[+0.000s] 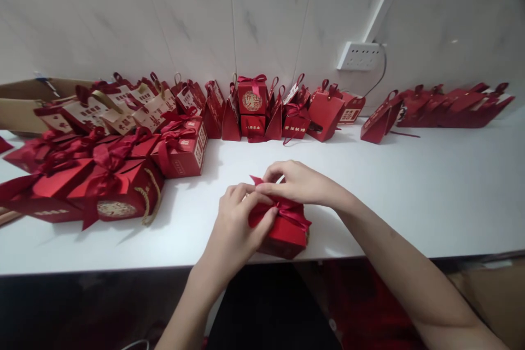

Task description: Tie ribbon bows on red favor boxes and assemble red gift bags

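A red gift box [283, 238] stands near the front edge of the white table [369, 186], with a dark red ribbon [293, 216] tied across its top. My left hand [241, 219] lies over the box's left side, its fingers closed on the ribbon by the knot. Above it my right hand [291, 183] pinches the ribbon between thumb and forefinger, and a pointed ribbon end sticks up beside the fingertips. The two hands almost touch and hide much of the bow. A bit of gold rope handle shows at the box's right side.
Large red boxes with bows [123, 188] stand at the left, before several small tagged boxes [135, 109]. More small red boxes [254, 101] line the wall, and others [447, 106] sit at the right. A cardboard box [16, 112] is far left; a power strip [361, 56] hangs on the wall.
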Action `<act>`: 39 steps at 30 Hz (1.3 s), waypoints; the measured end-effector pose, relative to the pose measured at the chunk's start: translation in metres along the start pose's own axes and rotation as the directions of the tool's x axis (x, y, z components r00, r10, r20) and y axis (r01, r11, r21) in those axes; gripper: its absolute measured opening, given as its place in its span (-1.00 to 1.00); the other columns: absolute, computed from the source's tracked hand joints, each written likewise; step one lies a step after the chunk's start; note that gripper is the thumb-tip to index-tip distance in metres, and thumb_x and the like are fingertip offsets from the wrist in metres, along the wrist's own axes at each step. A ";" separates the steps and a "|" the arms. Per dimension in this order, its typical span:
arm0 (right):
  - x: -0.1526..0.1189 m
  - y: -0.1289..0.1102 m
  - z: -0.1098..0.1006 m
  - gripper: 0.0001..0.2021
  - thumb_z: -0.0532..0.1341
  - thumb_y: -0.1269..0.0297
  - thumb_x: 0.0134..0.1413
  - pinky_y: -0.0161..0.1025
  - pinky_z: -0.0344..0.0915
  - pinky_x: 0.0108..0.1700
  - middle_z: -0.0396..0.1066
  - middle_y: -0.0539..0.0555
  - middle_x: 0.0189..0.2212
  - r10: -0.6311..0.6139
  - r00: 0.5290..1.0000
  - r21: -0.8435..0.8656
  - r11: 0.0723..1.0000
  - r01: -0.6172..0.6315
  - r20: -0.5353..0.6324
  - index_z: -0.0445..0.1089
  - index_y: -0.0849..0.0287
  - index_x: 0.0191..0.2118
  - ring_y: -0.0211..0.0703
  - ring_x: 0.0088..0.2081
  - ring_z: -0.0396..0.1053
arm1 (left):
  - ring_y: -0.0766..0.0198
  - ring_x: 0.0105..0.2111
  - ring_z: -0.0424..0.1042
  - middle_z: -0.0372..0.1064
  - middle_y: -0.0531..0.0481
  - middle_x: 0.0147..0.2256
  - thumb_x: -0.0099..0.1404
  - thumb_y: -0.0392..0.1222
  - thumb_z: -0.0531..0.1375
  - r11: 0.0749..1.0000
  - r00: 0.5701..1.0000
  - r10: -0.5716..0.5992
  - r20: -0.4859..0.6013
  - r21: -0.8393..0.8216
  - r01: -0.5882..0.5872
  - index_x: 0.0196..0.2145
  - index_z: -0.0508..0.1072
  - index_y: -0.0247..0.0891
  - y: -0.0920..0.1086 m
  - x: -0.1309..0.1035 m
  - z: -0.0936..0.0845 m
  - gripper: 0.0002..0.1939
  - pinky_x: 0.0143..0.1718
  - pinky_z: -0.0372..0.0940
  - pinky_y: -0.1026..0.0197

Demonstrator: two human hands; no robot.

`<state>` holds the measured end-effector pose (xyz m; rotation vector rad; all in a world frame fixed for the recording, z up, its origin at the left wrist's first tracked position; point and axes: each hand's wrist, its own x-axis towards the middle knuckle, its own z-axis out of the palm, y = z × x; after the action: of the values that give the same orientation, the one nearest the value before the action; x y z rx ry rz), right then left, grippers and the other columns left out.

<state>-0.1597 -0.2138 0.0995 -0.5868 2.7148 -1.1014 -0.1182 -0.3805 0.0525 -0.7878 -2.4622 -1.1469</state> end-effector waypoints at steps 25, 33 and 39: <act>-0.066 0.041 0.002 -0.51 0.10 -0.18 0.06 -0.15 0.23 -0.16 0.44 0.15 -0.27 0.282 0.923 0.233 0.947 -0.222 -0.263 0.41 0.22 -0.29 -0.04 -0.19 0.36 | 0.17 -0.10 0.27 0.28 -0.07 -0.16 0.28 -0.27 0.14 0.998 0.997 0.053 0.059 -0.039 -0.050 -0.12 0.41 -0.15 0.010 -0.020 -0.004 -0.79 -0.05 0.25 0.05; -0.075 0.042 0.007 -0.67 0.31 0.00 -0.13 -0.23 0.23 -0.24 0.34 -0.02 -0.51 0.265 0.951 0.569 0.812 -0.132 -0.158 0.36 0.21 -0.49 -0.26 -0.40 0.29 | 0.15 -0.12 0.25 0.30 -0.07 -0.21 0.30 -0.24 0.12 0.996 0.993 0.084 0.083 0.000 -0.084 -0.24 0.44 -0.20 0.015 -0.014 -0.003 -0.88 -0.06 0.24 0.02; -0.054 0.040 0.006 -0.64 0.35 0.00 -0.19 -0.22 0.24 -0.26 0.36 -0.02 -0.56 0.254 0.944 0.697 0.716 -0.036 -0.212 0.35 0.22 -0.51 -0.28 -0.46 0.32 | 0.15 -0.12 0.25 0.31 -0.06 -0.22 0.27 -0.25 0.14 0.999 0.996 0.047 0.073 0.005 -0.048 -0.31 0.43 -0.22 0.014 -0.014 0.000 -0.93 -0.06 0.23 0.04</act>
<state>-0.1205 -0.1687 0.0671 -0.0752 2.2098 -2.1249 -0.0989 -0.3784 0.0542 -0.8963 -2.4903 -1.1120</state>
